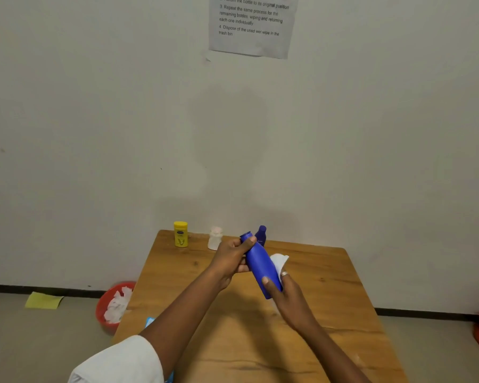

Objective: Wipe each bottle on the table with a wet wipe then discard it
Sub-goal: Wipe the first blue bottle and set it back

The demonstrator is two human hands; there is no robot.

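Down beside the wooden table (329,275) a red bin (103,302) holds crumpled white wipes, while above the tabletop the left hand (231,258) grips the neck of a plain blue bottle (260,265), tilted, and the right hand (286,293) presses a white wet wipe (279,261) to its base, under a wall notice (252,23) reading "Dispose of the used wet wipe in the trash bin".

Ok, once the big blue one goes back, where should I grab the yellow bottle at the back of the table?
Probably around the body of the yellow bottle, below its cap, coming from the front. It stands upright near the table's far left corner against the wall, and the white bottle stands apart on its right.
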